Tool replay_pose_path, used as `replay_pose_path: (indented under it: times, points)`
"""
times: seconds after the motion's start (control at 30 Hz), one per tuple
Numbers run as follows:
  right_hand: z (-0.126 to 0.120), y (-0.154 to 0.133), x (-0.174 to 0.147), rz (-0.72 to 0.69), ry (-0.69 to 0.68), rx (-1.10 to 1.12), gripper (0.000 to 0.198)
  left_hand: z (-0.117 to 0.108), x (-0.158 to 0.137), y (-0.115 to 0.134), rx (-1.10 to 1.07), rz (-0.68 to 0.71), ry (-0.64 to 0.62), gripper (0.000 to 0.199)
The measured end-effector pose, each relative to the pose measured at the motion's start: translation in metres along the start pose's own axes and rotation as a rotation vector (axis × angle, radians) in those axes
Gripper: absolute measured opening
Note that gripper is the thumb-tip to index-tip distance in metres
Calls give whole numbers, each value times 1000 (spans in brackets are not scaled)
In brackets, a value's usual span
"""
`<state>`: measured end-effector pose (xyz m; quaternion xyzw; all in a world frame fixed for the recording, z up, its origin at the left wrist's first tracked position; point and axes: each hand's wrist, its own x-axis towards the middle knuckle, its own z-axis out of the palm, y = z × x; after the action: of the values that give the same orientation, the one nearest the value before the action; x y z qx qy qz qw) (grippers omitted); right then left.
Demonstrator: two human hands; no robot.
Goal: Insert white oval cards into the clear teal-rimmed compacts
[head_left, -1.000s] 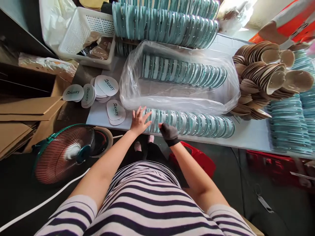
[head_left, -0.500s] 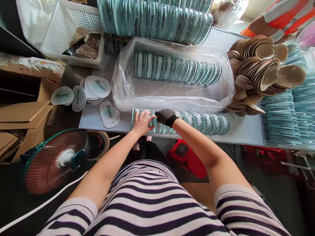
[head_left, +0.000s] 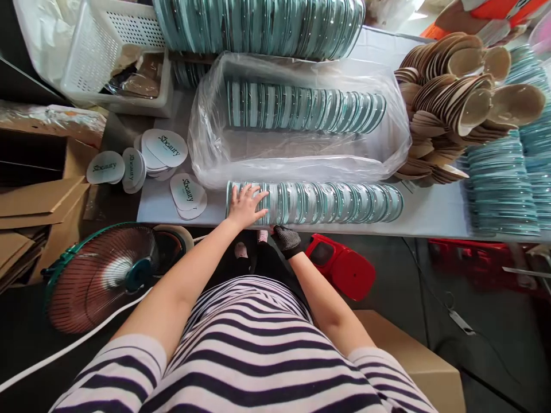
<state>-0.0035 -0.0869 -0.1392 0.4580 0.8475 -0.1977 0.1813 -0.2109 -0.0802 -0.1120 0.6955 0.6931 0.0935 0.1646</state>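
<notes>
My left hand [head_left: 247, 206] is bare and lies with spread fingers on the left end of a long row of clear, bluish plastic shells [head_left: 336, 203]. The shells stand nested on edge along the table's front. My right hand [head_left: 286, 240], in a dark mesh glove, is lower, just in front of the table edge. Its fingers look curled together, and whatever they might hold is hidden. Behind the row, an opened clear plastic bag [head_left: 301, 154] surrounds a second row of shells [head_left: 301, 108]. Oval printed cards [head_left: 188, 195] lie left of my left hand.
Stacks of tan cup-shaped pieces [head_left: 458, 103] and more shells [head_left: 501, 186] stand at the right. A large row of shells [head_left: 262, 28] and a white basket [head_left: 129, 63] are at the back. Below are a fan [head_left: 107, 278], a red stool [head_left: 344, 267] and a cardboard box [head_left: 413, 350].
My gloved right hand has left the row of shells and moved down and toward me, past the table edge. My left hand stays on the row's left end. The view has shifted slightly.
</notes>
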Motion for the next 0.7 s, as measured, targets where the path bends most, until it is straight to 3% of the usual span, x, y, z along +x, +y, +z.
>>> replay_pose_path:
  times: [0.17,0.23,0.33,0.43,0.5,0.7]
  points:
    - [-89,37,22,155,257,-55,45,-3,6,26,27,90,34,63]
    - [-125,48,52,152,169,-110,41,0,13,39,24,126,0,66]
    - [-159,50,103,128,-128,-175,37,6,24,51,26,134,-75,67]
    - [-170,43,135,-3,-335,-235,40,9,28,52,34,132,-84,66]
    - [-172,39,142,-128,-398,-304,40,9,28,51,34,126,-80,66]
    - [-170,51,136,-362,-298,-397,30,10,27,50,15,96,-89,67]
